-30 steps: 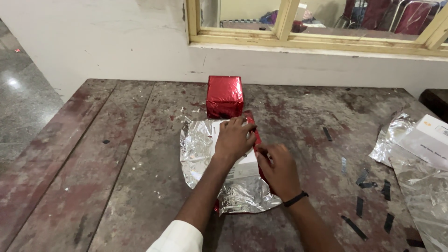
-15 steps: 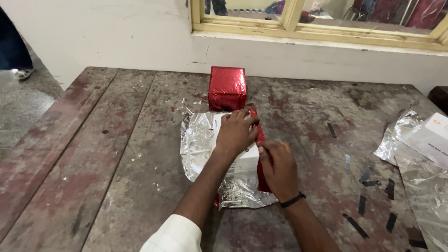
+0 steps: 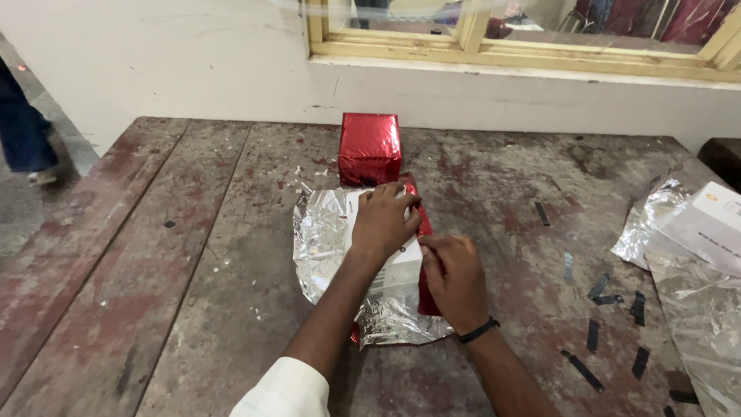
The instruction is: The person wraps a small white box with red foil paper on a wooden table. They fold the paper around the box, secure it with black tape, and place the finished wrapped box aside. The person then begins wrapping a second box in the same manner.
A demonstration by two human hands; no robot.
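A white box [image 3: 394, 266] lies on a sheet of foil wrapping paper [image 3: 324, 239], silver side up, on a worn wooden table [image 3: 193, 255]. My left hand [image 3: 384, 220] presses flat on top of the box. My right hand [image 3: 455, 279] holds the red edge of the foil [image 3: 425, 262] folded up against the box's right side. Just behind them stands a box wrapped in shiny red foil [image 3: 370, 148].
At the right edge lie more silver foil sheets [image 3: 695, 293] with a white box [image 3: 706, 224] on them. Several short dark tape strips [image 3: 614, 309] are stuck to the table at the right. A person's leg [image 3: 23, 131] stands on the floor at far left. A window frame [image 3: 525, 46] runs along the wall behind.
My hands have barely shifted on the box; the right hand stays at the red foil edge. A person's leg has come into view at the far left.
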